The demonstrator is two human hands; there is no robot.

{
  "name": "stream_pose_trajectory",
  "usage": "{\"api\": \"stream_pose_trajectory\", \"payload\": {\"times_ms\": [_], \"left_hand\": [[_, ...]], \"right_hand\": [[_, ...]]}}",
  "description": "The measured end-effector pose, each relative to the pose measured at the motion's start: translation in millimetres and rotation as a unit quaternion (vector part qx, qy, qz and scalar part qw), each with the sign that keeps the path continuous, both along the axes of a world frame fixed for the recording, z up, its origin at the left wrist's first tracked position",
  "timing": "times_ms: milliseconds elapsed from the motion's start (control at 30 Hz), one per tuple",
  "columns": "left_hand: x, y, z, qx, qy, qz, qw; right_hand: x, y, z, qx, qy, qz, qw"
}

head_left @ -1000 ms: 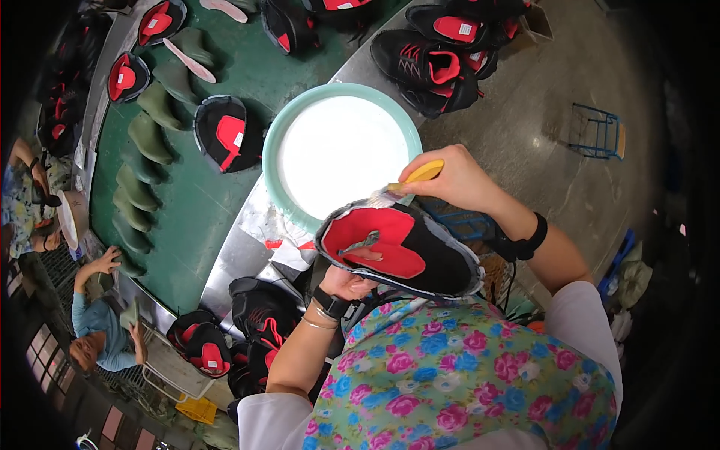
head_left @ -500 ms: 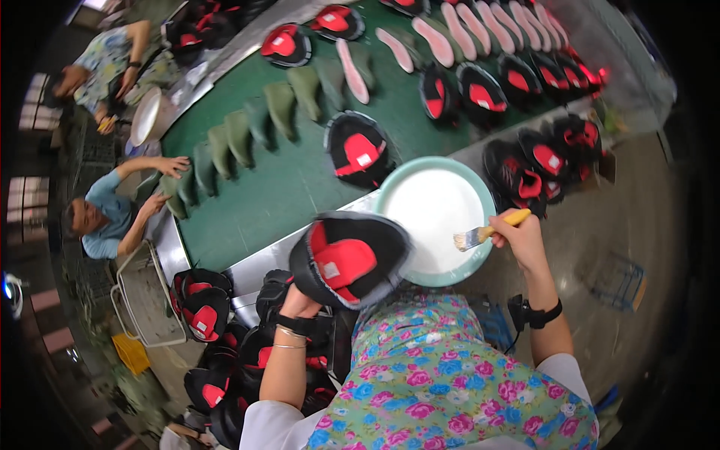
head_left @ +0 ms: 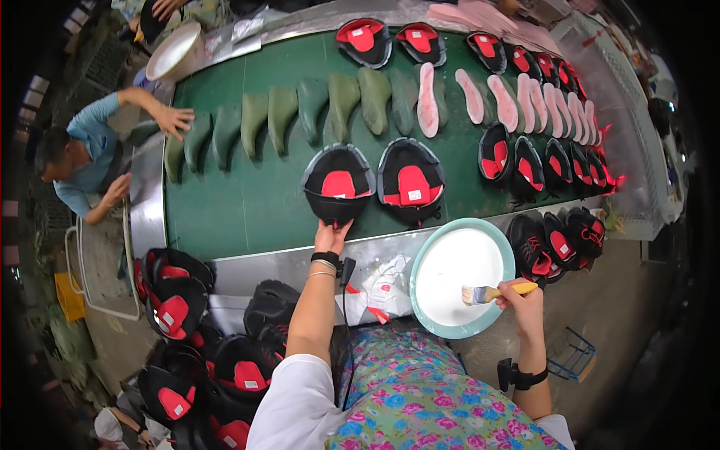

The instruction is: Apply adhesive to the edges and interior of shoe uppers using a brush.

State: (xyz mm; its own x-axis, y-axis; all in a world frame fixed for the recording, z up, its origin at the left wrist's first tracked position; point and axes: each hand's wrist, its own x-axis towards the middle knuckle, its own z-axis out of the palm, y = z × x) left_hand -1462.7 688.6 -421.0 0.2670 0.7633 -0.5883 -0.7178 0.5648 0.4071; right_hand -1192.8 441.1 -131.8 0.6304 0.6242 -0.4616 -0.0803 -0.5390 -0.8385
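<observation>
My left hand (head_left: 331,235) reaches forward over the green work surface and grips the lower end of a black shoe upper (head_left: 337,206) with a red lining and a pale rim. Beside it on the right lies a second shoe upper (head_left: 409,211) of the same kind. My right hand (head_left: 520,303) is closed round the yellow handle of a paintbrush (head_left: 481,295). The bristles hang over a pale green basin (head_left: 421,304) of white liquid, near its right side.
Green shoe lasts (head_left: 283,120) stand in a row beyond the uppers, with pink insoles (head_left: 427,101) to their right. More uppers (head_left: 495,154) line the right. Piled shoes (head_left: 247,375) fill the lower left. A co-worker (head_left: 94,146) reaches in from the left.
My left hand has carried the shoe upper from beside the basin forward onto the green surface, next to the other upper. My right hand still holds the brush over the basin. The view has shifted.
</observation>
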Motion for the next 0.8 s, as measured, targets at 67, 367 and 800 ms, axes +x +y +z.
{"api": "stream_pose_trajectory", "payload": {"times_ms": [67, 367, 800], "left_hand": [[-11, -16, 11, -0.062, 0.006, -0.007, 0.998], [-293, -107, 109, 0.094, 0.779, -0.359, 0.506], [-276, -143, 148, 0.034, 0.904, -0.170, 0.391]], "right_hand": [[-5, 9, 1, -0.014, -0.009, 0.003, 1.000], [-30, 35, 5, 0.057, -0.026, 0.072, 0.995], [-37, 39, -11, 0.142, -0.103, 0.142, 0.974]]}}
